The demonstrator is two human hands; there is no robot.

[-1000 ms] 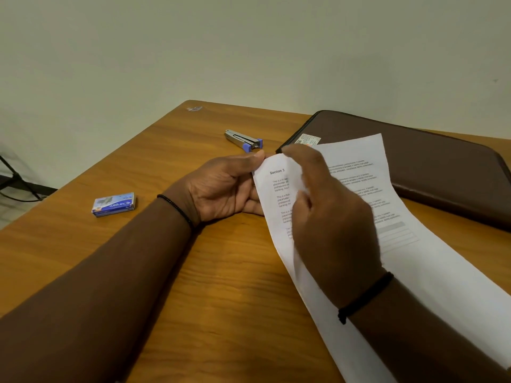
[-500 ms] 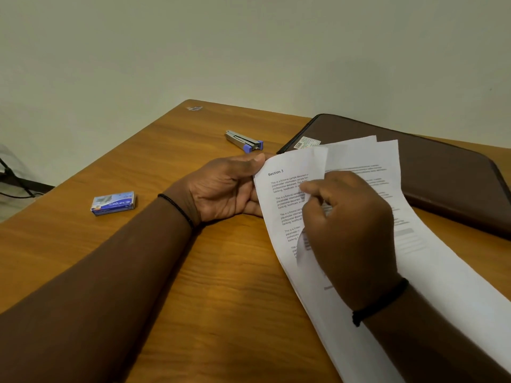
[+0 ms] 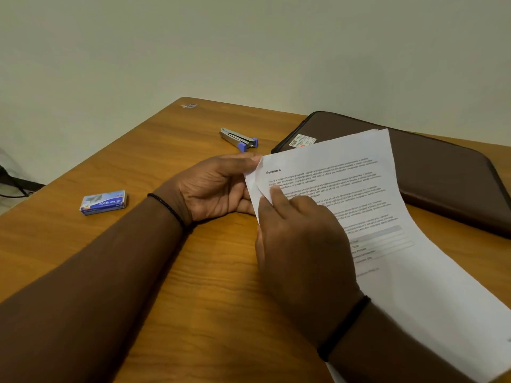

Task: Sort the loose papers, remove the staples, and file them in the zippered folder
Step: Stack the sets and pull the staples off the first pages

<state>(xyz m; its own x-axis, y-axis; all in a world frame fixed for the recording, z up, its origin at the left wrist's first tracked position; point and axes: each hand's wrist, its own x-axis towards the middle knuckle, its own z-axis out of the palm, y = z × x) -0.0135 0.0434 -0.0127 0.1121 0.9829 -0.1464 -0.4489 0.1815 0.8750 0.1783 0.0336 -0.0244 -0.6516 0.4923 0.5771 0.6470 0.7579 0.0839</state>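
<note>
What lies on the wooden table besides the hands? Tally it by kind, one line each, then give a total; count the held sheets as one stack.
Stack of white printed paper sheets: 1
Dark brown zippered folder: 1
Silver stapler with a blue end: 1
Small blue staple box: 1
Total: 4
</note>
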